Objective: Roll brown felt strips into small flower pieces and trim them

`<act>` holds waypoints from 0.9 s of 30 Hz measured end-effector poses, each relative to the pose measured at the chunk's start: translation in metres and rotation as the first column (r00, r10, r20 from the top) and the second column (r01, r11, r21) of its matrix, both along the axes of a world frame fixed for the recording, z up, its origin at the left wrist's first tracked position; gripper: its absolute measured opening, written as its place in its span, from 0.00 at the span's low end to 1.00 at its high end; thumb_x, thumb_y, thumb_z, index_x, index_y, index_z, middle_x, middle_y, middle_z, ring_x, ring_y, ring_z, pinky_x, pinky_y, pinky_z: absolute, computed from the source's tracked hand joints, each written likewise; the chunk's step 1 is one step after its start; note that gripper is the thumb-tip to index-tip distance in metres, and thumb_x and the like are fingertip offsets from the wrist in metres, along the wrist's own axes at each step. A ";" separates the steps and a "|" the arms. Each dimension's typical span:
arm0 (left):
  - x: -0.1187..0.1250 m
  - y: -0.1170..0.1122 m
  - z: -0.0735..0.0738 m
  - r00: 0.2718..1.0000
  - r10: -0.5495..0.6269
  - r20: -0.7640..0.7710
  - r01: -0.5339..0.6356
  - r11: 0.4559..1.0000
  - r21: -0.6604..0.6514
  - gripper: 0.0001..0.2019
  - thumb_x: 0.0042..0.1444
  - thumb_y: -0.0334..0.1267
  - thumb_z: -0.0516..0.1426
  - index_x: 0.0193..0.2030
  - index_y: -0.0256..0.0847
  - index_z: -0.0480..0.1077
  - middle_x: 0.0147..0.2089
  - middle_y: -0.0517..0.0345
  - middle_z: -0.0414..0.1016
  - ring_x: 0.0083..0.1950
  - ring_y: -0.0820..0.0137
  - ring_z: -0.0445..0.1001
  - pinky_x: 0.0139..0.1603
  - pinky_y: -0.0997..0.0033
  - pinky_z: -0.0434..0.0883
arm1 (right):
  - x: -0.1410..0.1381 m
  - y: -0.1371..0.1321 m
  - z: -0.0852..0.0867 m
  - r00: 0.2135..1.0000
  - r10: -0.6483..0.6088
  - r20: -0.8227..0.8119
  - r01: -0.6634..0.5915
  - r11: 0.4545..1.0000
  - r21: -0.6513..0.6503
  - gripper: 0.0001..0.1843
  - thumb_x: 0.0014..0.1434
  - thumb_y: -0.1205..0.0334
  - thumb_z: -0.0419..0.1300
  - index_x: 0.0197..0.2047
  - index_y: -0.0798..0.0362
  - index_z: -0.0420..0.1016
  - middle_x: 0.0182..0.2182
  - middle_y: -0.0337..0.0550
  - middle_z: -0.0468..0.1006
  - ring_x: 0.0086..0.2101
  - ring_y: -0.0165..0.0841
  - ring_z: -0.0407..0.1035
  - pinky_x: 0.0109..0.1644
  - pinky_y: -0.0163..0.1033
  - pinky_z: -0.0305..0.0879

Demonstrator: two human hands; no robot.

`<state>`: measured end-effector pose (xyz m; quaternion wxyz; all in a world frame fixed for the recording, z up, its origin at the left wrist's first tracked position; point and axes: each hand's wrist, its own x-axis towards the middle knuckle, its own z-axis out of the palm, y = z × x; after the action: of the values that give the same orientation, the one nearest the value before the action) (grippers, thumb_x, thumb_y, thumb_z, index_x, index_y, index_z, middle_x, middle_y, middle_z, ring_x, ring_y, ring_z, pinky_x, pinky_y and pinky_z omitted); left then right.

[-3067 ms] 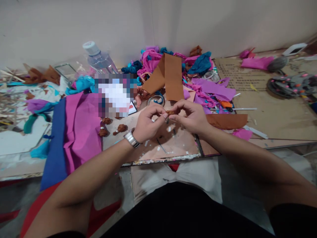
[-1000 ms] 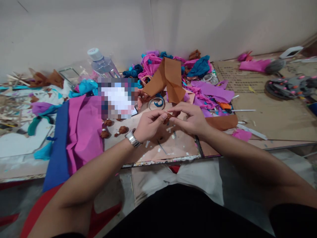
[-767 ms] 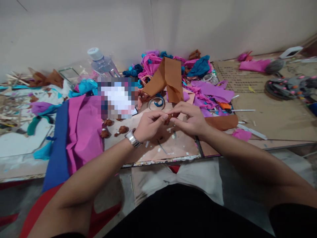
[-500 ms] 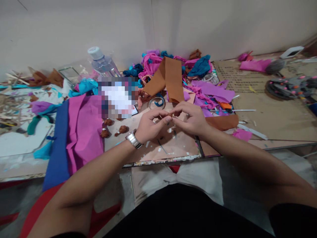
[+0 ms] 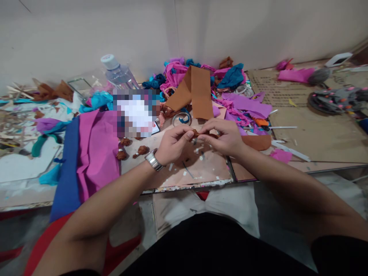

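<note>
A capped clear bottle [image 5: 120,76] sits past the left hand [image 5: 171,145]; that hand and the right hand [image 5: 225,136] bend inward, pinching brown paper [image 5: 195,133].

Grey wall [image 5: 86,30] right across the far side, and there's a thin vertical seam [image 5: 176,23] near the middle, with a soft band of shadow [image 5: 203,30] dropping just to its right! Far left, up high, a short dark mark [image 5: 25,5]. Dim, flat light over everything. Along the wall runs the long table [image 5: 201,170], pinkish-tan on top, its near edge [image 5: 186,187] worn and speckled white, and a dark joint [image 5: 232,172] splits it right of centre! Brown cardboard [image 5: 324,142] covers the right end. Down near left, grey floor [image 5: 120,214], and a curved red piece [image 5: 43,241], mostly hidden, maybe a seat.
</note>
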<state>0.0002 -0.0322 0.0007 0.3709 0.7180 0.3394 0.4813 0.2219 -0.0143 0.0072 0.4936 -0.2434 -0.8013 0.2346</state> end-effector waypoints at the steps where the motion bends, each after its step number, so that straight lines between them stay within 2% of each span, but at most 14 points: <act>1: 0.000 0.000 0.000 1.000 0.003 -0.001 -0.003 1.000 0.003 0.20 0.70 0.55 0.59 0.36 0.40 0.77 0.34 0.55 0.79 0.36 0.69 0.74 0.43 0.66 0.73 | 0.000 -0.001 0.001 1.000 -0.001 0.009 0.001 1.000 -0.018 0.09 0.64 0.54 0.72 0.39 0.51 0.83 0.32 0.40 0.84 0.32 0.29 0.77 0.35 0.33 0.70; 6: -0.001 0.001 -0.002 1.000 -0.005 -0.030 0.006 1.000 0.023 0.20 0.70 0.56 0.58 0.37 0.40 0.76 0.34 0.55 0.78 0.37 0.69 0.74 0.43 0.65 0.73 | 0.000 -0.004 0.003 1.000 -0.005 0.016 0.006 0.994 -0.105 0.12 0.64 0.52 0.71 0.37 0.52 0.83 0.30 0.40 0.83 0.30 0.29 0.75 0.32 0.32 0.68; 12: -0.001 0.000 -0.004 0.997 -0.005 -0.079 0.010 0.998 0.070 0.21 0.73 0.54 0.55 0.36 0.41 0.77 0.34 0.53 0.79 0.38 0.67 0.75 0.43 0.63 0.73 | 0.000 0.000 -0.001 1.000 0.018 -0.010 -0.019 0.991 -0.135 0.13 0.62 0.50 0.73 0.36 0.52 0.81 0.32 0.41 0.82 0.33 0.31 0.76 0.38 0.36 0.72; 14: 0.000 0.000 -0.003 0.995 0.001 -0.103 0.008 0.996 0.089 0.21 0.73 0.53 0.54 0.36 0.41 0.77 0.35 0.53 0.78 0.39 0.66 0.75 0.44 0.63 0.73 | 0.000 0.001 -0.003 1.000 0.018 -0.015 -0.020 0.988 -0.154 0.14 0.62 0.50 0.73 0.38 0.52 0.81 0.33 0.41 0.81 0.34 0.30 0.75 0.39 0.36 0.72; 16: 0.000 -0.001 -0.003 0.993 0.002 -0.116 0.010 0.995 0.103 0.21 0.74 0.52 0.53 0.36 0.41 0.76 0.36 0.52 0.79 0.41 0.65 0.76 0.46 0.61 0.73 | 0.000 0.002 -0.004 1.000 0.012 -0.017 -0.014 0.987 -0.162 0.14 0.62 0.51 0.73 0.45 0.51 0.83 0.34 0.40 0.81 0.33 0.29 0.74 0.39 0.35 0.71; 19: 0.000 -0.002 -0.003 0.993 -0.011 -0.116 0.022 0.995 0.097 0.20 0.75 0.51 0.52 0.38 0.41 0.77 0.40 0.51 0.81 0.44 0.64 0.77 0.49 0.60 0.74 | -0.001 0.002 -0.004 1.000 0.026 -0.014 -0.027 0.995 -0.096 0.16 0.64 0.54 0.72 0.54 0.47 0.84 0.36 0.40 0.80 0.35 0.29 0.74 0.41 0.35 0.72; 23: -0.001 -0.003 -0.004 0.991 -0.057 -0.122 0.067 0.995 0.074 0.20 0.75 0.50 0.50 0.42 0.41 0.78 0.39 0.52 0.78 0.42 0.66 0.76 0.48 0.62 0.73 | -0.003 0.002 -0.003 0.999 0.032 -0.026 -0.032 0.999 0.005 0.11 0.66 0.58 0.71 0.51 0.45 0.86 0.40 0.42 0.82 0.39 0.30 0.77 0.44 0.36 0.74; 27: -0.001 -0.004 -0.005 0.982 -0.130 -0.134 0.137 0.989 0.047 0.16 0.74 0.49 0.54 0.45 0.41 0.76 0.42 0.52 0.78 0.44 0.66 0.75 0.49 0.64 0.72 | -0.003 0.002 -0.003 0.999 0.020 -0.027 -0.020 1.000 0.001 0.10 0.65 0.57 0.71 0.49 0.46 0.87 0.40 0.43 0.83 0.41 0.31 0.77 0.44 0.37 0.75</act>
<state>-0.0007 -0.0363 -0.0041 0.3590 0.7794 0.3003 0.4165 0.2188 -0.0122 0.0038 0.5020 -0.2319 -0.7971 0.2428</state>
